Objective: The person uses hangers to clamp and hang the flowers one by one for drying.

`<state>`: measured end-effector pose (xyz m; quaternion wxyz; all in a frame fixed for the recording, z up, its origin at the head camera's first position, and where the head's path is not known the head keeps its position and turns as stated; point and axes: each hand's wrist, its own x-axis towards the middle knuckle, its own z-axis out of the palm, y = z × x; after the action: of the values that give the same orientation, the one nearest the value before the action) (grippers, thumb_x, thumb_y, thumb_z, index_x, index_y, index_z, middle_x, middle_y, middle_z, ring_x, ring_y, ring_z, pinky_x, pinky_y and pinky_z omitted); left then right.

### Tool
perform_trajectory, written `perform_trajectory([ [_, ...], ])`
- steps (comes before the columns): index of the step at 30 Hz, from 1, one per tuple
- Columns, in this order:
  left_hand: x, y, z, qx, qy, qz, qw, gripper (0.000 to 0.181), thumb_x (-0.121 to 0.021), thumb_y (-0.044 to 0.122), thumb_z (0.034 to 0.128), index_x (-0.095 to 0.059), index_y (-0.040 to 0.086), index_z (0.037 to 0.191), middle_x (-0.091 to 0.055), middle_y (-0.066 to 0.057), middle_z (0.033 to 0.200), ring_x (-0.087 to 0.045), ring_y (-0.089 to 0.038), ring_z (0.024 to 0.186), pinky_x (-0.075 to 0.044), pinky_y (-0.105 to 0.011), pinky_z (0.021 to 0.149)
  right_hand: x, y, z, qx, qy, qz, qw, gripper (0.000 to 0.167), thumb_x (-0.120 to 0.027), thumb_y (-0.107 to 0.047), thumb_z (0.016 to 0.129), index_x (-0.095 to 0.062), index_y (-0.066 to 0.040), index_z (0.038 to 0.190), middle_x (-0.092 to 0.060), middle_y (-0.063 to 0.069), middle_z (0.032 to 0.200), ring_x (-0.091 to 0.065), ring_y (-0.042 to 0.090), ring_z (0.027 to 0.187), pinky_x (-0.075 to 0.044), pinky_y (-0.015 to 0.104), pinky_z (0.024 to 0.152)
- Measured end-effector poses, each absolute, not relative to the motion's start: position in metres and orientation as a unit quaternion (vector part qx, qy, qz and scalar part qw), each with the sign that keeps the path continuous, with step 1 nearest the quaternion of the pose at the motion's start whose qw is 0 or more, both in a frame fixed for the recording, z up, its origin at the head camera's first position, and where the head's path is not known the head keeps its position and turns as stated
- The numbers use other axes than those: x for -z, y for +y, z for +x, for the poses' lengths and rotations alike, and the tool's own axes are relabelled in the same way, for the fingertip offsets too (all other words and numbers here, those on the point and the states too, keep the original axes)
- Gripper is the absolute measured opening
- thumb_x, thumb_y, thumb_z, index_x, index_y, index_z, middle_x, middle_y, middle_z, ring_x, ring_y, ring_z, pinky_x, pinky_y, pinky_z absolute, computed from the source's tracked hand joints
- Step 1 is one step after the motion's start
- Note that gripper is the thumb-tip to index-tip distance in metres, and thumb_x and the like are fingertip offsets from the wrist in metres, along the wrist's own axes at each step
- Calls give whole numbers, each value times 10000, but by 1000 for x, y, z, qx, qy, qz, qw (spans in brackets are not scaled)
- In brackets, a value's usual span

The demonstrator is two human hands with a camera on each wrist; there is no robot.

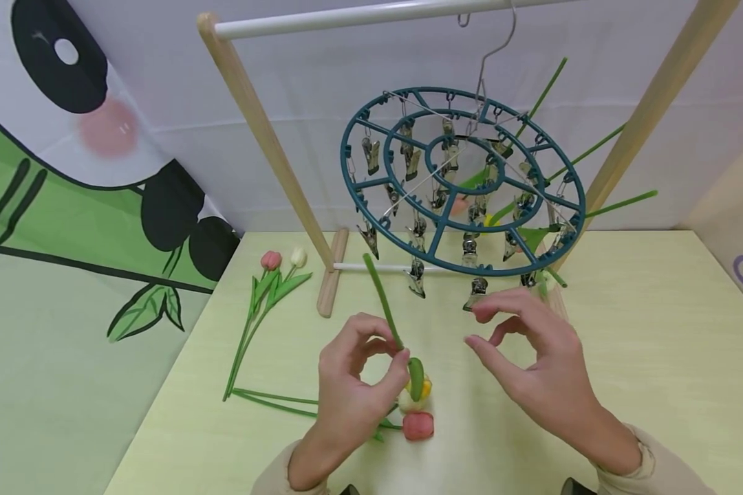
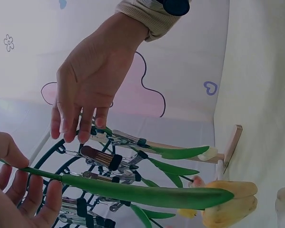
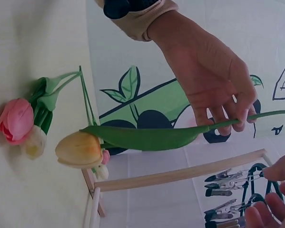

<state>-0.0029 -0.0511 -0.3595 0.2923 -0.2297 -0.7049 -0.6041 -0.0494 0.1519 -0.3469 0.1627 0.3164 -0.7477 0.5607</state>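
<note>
We see a yellow, long-stemmed tulip (image 3: 147,137) held bloom-down over the pale wooden surface (image 1: 656,344), its green stem pinched between the left hand's (image 1: 362,371) thumb and fingers. The right hand (image 1: 539,364) holds nothing — thumb and forefinger parted — just beside a silvery clip (image 1: 475,295) on a round, spoked teal hanger (image 1: 495,272). Leftward, we see pink (image 1: 271,260) and white tulips (image 1: 298,258) lying together.

Yellow tulip (image 3: 149,138) in left grip (image 3: 211,83).
</note>
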Motion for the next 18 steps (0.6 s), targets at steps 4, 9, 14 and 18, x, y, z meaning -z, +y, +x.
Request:
perform_trajectory([
  [4,360,-53,-1,601,-709,-225,293,289,-604,-201,712,-532,-30,934,-537,-113,825,-579,-194,720,-565,-322,674,350,161,-55,-552,-749,302,207,591,-753,193,635,-602,-5,1171,-624,71,1040,-564,146,943,-504,155,698],
  [9,361,-55,-1,598,-711,-225,296,264,-602,-184,731,-529,-44,943,-537,-133,828,-580,-217,721,-567,-331,682,357,172,-65,-528,-755,288,263,658,-763,190,599,-584,24,1211,-626,97,1044,-576,146,963,-493,127,717],
  [14,360,-55,-2,602,-710,-218,293,265,-596,-186,730,-528,-41,942,-534,-133,824,-579,-212,728,-567,-341,687,363,182,-72,-524,-758,259,289,584,-745,199,611,-604,56,1160,-619,131,1025,-575,124,927,-481,101,694],
  [18,361,-53,-3,606,-707,-218,291,271,-591,-190,726,-527,-40,943,-532,-134,829,-579,-210,734,-567,-347,688,367,187,-78,-511,-775,227,296,529,-742,183,638,-615,51,1134,-610,101,1006,-558,63,900,-459,72,660],
])
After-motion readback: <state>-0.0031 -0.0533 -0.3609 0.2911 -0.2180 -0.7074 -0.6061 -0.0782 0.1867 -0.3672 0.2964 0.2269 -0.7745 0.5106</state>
